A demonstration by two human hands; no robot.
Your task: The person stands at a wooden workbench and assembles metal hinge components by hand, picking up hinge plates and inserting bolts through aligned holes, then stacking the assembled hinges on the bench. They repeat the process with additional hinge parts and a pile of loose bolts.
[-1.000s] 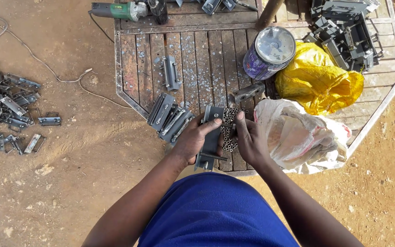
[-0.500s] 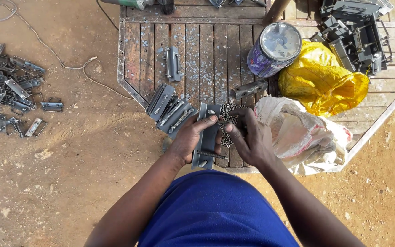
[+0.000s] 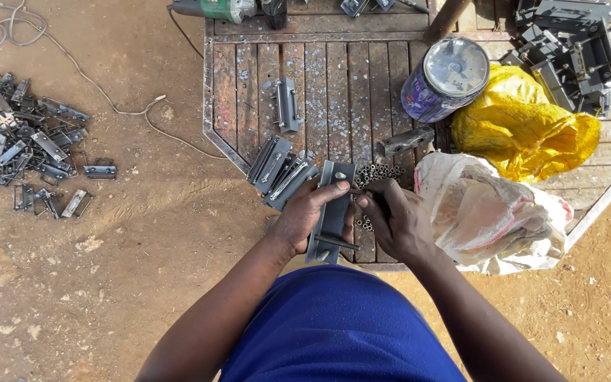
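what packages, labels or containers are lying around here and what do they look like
Tin can: round, lying tilted at the far right of the wooden pallet, silver lid, purple-blue label wrap.
Yellow plastic bag: crumpled, right of the can.
White sack: creased, translucent, beside the right hand.
No signs or screens in view.

A single head-worn camera looks almost straight down from above the person, close over the forearms and blue-clad lap at the lower edge. The worn wooden slatted platform (image 3: 334, 92) fills the upper middle, reddish bare dirt ground (image 3: 107, 269) spreads left, with no second view to overlap.
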